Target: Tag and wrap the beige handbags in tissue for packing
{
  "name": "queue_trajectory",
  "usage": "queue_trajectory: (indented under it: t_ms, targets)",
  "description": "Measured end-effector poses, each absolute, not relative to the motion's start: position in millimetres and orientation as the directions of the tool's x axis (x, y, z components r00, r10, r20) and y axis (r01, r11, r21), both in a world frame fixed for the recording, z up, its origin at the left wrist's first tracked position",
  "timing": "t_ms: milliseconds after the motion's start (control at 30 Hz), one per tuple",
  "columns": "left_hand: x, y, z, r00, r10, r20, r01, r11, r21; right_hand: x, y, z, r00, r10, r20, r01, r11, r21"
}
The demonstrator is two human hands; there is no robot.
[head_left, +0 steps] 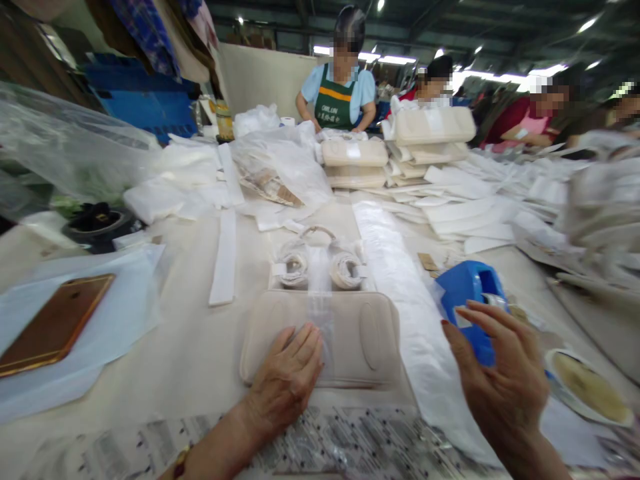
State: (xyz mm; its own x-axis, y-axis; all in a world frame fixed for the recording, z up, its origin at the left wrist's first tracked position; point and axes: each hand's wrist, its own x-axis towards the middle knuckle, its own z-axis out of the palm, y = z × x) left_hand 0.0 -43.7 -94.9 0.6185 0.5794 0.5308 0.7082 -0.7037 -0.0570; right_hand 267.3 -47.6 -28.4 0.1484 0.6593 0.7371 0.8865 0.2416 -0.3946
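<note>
Lays flattened left hand on beige bag without gripping; holds loosely spread, empty right hand by, perhaps touching, blue dispenser.

On the desk, a beige rectangular bag lies under the left hand. Left of it lie a narrow white strip and, farther out, a flat brown phone on pale sheets; right, a crinkled white plastic sheet, then a blue plastic dispenser; behind, stacked beige bags.
</note>
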Motion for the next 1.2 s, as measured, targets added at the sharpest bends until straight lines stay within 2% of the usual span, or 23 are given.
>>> queue_trajectory:
  t_ms: [67, 133, 233, 400, 500, 667, 767, 833, 933, 1033, 1100, 1200]
  targets:
    - [1, -44, -99, 0.604, 0.562, 0.565, 0.7, -0.713, -0.038, 312, -60, -22, 0.364, 0.651, 0.666, 0.873, 0.011, -0.488]
    - [2, -42, -103, 0.564, 0.557, 0.609, 0.701, -0.713, 0.004, 348, -68, -21, 0.563, 0.667, 0.487, 0.753, -0.173, -0.634]
    - [3, -39, -106, 0.507, 0.549, 0.664, 0.698, -0.714, 0.059, 378, -73, -27, 0.673, 0.693, 0.257, 0.586, -0.288, -0.757]
    - [0, -36, -98, 0.598, 0.47, 0.649, 0.648, -0.76, -0.046, 373, -64, -37, 0.675, 0.734, 0.079, 0.394, -0.267, -0.88]
    - [-2, -35, -97, 0.594, 0.48, 0.646, 0.655, -0.754, -0.041, 368, -57, -38, 0.682, 0.731, 0.011, 0.246, -0.215, -0.945]
    - [-3, -36, -98, 0.595, 0.486, 0.64, 0.655, -0.755, -0.035, 366, -79, -38, 0.746, 0.663, 0.058, 0.113, -0.04, -0.993]
    - [-4, -35, -97, 0.624, 0.461, 0.631, 0.643, -0.762, -0.079, 359, -114, -46, 0.778, 0.625, 0.061, 0.066, 0.015, -0.998]
    - [-6, -33, -97, 0.658, 0.429, 0.619, 0.63, -0.764, -0.14, 353, -134, -54, 0.779, 0.627, -0.028, -0.032, -0.006, -0.999]
    - [-7, -30, -97, 0.701, 0.376, 0.605, 0.599, -0.771, -0.216, 345, -148, -67, 0.717, 0.657, -0.235, -0.235, -0.089, -0.968]
    - [-7, -29, -98, 0.697, 0.37, 0.615, 0.599, -0.771, -0.215, 342, -144, -75, 0.624, 0.684, -0.379, -0.399, -0.138, -0.906]
    - [-6, -29, -97, 0.687, 0.377, 0.621, 0.607, -0.768, -0.205, 343, -138, -77, 0.579, 0.701, -0.417, -0.426, -0.177, -0.887]
    - [-6, -30, -96, 0.689, 0.368, 0.624, 0.601, -0.772, -0.209, 349, -130, -75, 0.57, 0.715, -0.405, -0.333, -0.249, -0.909]
